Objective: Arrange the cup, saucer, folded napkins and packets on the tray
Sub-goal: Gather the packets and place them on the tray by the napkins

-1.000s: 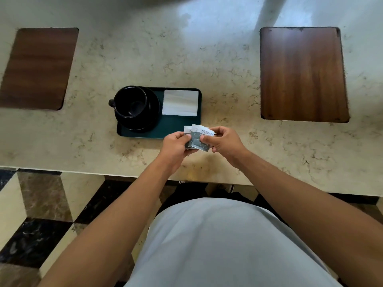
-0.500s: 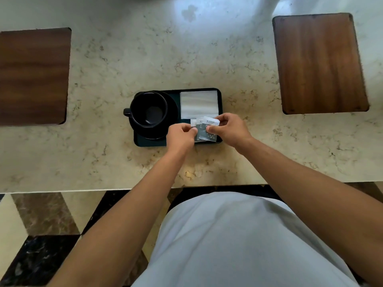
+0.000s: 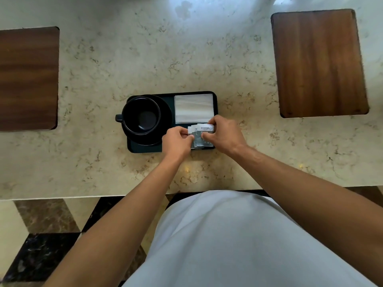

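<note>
A dark green tray (image 3: 145, 149) lies on the marble counter. On its left half a black cup (image 3: 141, 116) stands on a black saucer (image 3: 165, 114), handle pointing left. White folded napkins (image 3: 193, 108) fill the tray's far right corner. Grey and white packets (image 3: 202, 135), fanned out, sit low over the tray's near right corner. My left hand (image 3: 177, 141) pinches their left edge. My right hand (image 3: 224, 134) pinches their right side, with fingers curled over the top corner. Whether the packets touch the tray I cannot tell.
A wooden board (image 3: 319, 63) lies on the counter at the far right, another (image 3: 28, 78) at the far left. The counter's near edge (image 3: 83, 196) runs just in front of my body, with patterned floor tiles below.
Both hands have carried the packets forward from in front of the tray to over its near right corner, and lower. The camera view has shifted so the tray sits more central.
</note>
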{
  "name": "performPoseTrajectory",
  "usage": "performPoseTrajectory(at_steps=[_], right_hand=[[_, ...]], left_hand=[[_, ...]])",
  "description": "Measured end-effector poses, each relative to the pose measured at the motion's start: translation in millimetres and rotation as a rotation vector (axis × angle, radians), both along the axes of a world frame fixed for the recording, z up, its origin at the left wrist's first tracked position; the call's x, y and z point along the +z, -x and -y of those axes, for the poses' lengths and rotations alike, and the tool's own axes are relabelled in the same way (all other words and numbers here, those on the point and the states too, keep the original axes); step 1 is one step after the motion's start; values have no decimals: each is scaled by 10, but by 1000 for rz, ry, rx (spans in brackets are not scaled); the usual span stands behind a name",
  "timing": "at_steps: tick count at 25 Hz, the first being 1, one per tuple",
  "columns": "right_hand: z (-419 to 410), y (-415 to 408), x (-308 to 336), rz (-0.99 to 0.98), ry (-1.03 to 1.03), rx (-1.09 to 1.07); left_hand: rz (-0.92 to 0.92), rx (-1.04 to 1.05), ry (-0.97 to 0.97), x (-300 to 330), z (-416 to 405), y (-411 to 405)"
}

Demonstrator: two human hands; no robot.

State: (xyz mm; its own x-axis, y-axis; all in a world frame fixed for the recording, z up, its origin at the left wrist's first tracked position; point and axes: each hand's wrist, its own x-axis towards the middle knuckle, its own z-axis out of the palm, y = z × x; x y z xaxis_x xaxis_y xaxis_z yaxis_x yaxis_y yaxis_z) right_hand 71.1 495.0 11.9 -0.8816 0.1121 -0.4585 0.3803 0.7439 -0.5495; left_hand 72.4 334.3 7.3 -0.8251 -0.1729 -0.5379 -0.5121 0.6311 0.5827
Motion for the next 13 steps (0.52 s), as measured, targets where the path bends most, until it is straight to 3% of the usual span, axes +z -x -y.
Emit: performPoseTrajectory(at_steps=[3,7,13], right_hand=[[8,-9,-10,-57,-83,76],[-11,-13,-30,-77,-40,74],[-66,-38,-52,-82,-1,75]], left_hand=[[-46,-91,90,0,-57,1],[-99,-136,173,-19,-61,-33],[-117,-141,114,-19,-40,-61]])
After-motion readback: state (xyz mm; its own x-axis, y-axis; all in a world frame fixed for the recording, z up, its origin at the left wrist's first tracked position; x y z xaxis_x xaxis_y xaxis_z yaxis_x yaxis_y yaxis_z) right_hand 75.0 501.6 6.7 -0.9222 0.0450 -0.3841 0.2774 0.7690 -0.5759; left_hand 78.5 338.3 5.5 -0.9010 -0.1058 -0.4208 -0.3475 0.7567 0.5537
